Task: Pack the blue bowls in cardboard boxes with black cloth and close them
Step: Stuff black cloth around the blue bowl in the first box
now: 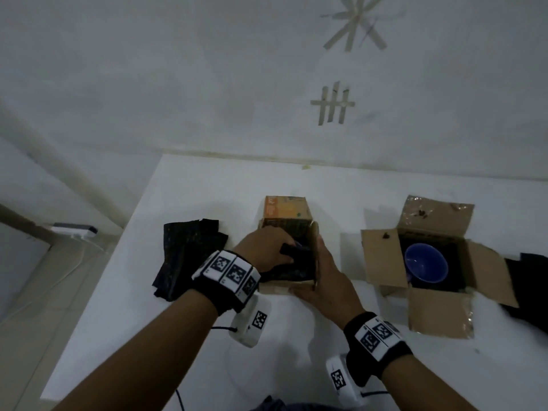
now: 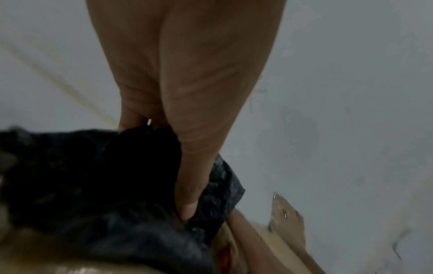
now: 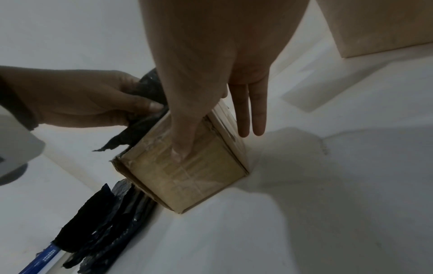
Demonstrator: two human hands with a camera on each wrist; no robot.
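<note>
Head view: left hand (image 1: 265, 247) fingers pinch soft, limp black cloth (image 1: 296, 262) into the box (image 1: 292, 215); right hand (image 1: 324, 280) fingers, straight, brace its wall.

Your right hand (image 3: 211, 74) is bracing the small brown cardboard box (image 3: 187, 166) on the white table (image 3: 328, 204), thumb pressing flat on its taped side face and two straight fingers (image 3: 250, 111) lying along the adjoining side. Your left hand (image 3: 82, 100) is pinching a crumpled black cloth (image 3: 150, 103) at the box's top edge. More black cloth pieces (image 3: 103, 222) are lying beside the box. Another plain cardboard box (image 3: 379, 24) is standing well apart.
</note>
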